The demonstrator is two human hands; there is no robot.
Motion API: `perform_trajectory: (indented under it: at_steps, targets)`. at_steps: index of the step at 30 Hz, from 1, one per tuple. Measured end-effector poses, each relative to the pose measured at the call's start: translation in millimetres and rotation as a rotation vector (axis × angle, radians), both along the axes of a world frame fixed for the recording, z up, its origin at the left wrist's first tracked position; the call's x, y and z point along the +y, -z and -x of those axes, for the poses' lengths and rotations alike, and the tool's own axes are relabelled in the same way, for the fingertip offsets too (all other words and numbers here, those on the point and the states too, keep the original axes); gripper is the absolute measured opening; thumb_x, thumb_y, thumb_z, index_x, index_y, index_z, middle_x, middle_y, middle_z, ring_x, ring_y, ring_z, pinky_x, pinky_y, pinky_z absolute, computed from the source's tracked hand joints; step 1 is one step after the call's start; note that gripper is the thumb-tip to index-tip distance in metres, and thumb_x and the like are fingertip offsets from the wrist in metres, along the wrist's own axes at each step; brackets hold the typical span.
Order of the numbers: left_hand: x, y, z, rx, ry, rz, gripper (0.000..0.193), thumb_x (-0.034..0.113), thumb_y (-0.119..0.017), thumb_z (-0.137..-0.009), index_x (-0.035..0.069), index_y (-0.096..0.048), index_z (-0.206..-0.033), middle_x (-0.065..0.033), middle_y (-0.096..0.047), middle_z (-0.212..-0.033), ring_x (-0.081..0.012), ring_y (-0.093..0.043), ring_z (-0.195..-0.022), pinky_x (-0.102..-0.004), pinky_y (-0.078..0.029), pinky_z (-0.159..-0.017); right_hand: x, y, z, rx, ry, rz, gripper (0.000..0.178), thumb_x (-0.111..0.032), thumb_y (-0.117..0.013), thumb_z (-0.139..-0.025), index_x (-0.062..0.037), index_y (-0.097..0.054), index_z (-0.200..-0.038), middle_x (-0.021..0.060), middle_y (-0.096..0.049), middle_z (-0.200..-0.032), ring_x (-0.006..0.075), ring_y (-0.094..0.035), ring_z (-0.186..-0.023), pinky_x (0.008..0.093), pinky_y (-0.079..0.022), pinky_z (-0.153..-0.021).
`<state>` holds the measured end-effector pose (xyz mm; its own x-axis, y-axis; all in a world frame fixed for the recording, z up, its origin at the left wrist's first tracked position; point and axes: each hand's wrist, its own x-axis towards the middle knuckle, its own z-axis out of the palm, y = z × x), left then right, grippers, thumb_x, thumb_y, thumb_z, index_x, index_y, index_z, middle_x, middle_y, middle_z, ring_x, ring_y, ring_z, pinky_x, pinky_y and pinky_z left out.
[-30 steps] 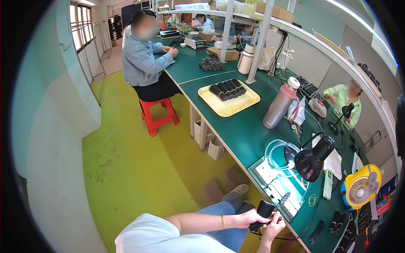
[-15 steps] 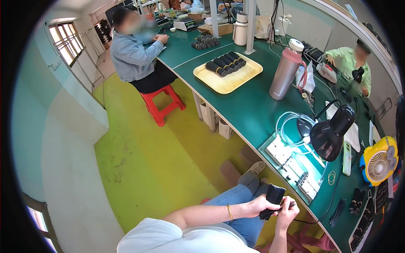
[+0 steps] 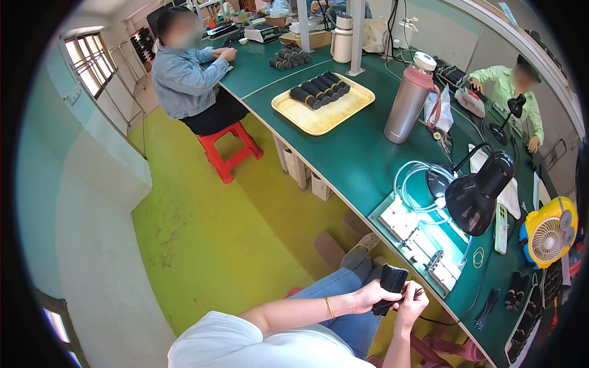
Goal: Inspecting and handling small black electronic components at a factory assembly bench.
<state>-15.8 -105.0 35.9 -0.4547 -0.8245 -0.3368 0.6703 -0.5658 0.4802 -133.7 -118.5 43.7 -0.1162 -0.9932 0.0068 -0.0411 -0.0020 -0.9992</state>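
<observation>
My left hand (image 3: 369, 296) is closed around a bundle of thin black wire-like strands (image 3: 393, 279), held over my lap near the table edge. The strands stand out above and below the thumb. My right hand (image 3: 410, 304) is beside it, fingers pinched on a few dark strands at the bundle's side. How these join the bundle is hard to make out. Right of my hands, a lit metal fixture (image 3: 423, 251) with clear tubing (image 3: 408, 184) lies on the green table (image 3: 353, 178) under a black desk lamp (image 3: 475, 196).
Banded black bundles (image 3: 320, 90) lie on a cream tray (image 3: 288, 121). Beyond the fixture stands a pink-grey thermos (image 3: 408, 104). A yellow fan (image 3: 548, 236) and loose black strands (image 3: 488, 308) are at the right. Co-workers sit at the far left, on a red stool (image 3: 227, 156), and far right.
The view has shifted slightly, so the table things sit a little further left. My hands keep nearly the same hold. The far-right co-worker's hand and arm have moved.
</observation>
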Motion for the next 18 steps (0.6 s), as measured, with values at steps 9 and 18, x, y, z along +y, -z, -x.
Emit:
perform_trajectory:
  at_steps: [9,18]
  targets:
    - [1.2,0.2,0.6,-0.012,0.017,-0.019,0.028,0.005,-0.057,-0.080,0.004,-0.054,-0.108,-0.0033,-0.057,-0.083,-0.0110,-0.056,-0.067,-0.0240,-0.045,-0.064,2.0,0.3,1.0,-0.014,0.017,-0.063,0.020,-0.011,-0.050,-0.086,-0.0006,-0.056,-0.070,-0.0023,-0.048,-0.056,0.0014,-0.037,-0.043,0.0169,-0.027,-0.038]
    - [1.1,2.7,6.3,-0.039,0.022,-0.049,0.026,0.004,-0.060,-0.077,0.004,-0.054,-0.102,-0.0037,-0.057,-0.078,-0.0116,-0.057,-0.064,-0.0253,-0.047,-0.061,8.0,2.6,5.9,0.051,0.079,-0.024,0.019,-0.011,-0.053,-0.085,0.0007,-0.057,-0.071,-0.0020,-0.049,-0.058,0.0033,-0.041,-0.049,0.0183,-0.032,-0.044]
